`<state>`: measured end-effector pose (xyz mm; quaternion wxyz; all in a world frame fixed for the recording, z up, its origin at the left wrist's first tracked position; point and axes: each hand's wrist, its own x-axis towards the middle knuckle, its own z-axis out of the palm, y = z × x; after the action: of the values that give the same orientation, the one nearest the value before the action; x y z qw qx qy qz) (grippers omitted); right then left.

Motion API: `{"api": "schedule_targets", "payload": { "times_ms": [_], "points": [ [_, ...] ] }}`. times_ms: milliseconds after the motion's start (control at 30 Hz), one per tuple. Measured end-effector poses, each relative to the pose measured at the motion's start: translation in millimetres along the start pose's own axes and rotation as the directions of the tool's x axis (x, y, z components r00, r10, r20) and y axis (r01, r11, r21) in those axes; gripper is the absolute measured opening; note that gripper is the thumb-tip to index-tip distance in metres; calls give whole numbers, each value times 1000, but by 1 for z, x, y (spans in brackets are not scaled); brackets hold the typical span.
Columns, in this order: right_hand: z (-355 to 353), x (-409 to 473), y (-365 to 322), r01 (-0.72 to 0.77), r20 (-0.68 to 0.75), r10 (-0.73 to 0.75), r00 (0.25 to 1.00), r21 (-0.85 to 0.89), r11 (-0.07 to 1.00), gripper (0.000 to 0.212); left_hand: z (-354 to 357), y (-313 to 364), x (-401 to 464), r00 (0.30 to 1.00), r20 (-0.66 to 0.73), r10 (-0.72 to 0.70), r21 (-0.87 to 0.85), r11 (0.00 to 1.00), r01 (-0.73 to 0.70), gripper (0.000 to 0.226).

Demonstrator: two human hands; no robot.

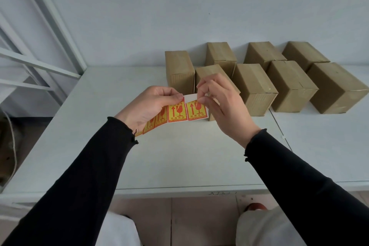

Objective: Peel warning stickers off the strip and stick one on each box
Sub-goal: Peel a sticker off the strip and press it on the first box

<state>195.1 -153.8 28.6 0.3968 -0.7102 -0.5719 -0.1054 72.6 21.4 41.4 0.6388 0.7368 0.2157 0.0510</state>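
Note:
A strip of yellow and red warning stickers [177, 113] hangs in the air above the white table [179, 156]. My left hand [147, 107] grips the strip near its top, and the rest trails down under my palm. My right hand [221, 104] pinches the top corner of the end sticker [196, 111], whose edge is lifted from the white backing. Several brown cardboard boxes stand in two rows behind my hands, among them a near one [253, 88], a far left one [179, 70] and a far right one [337, 86]. No sticker shows on any box.
A wall rises behind the boxes. A white metal frame [40, 46] stands at the left beyond the table edge. A seam [279, 124] splits the table into two tops. My knees and the floor show below the front edge.

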Motion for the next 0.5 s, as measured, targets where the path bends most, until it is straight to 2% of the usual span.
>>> {"api": "schedule_targets", "payload": {
  "times_ms": [233, 500],
  "points": [
    [-2, -2, -8, 4, -21, -2, 1000, 78, 997, 12, -3, -3, 2, 999, -26, -23, -20, 1000, 23, 14],
    [-2, -7, -8, -76, -89, 117, 989, 366, 927, 12, -12, -20, 14, 990, -110, -87, 40, 995, 92, 17]
  ]
}}
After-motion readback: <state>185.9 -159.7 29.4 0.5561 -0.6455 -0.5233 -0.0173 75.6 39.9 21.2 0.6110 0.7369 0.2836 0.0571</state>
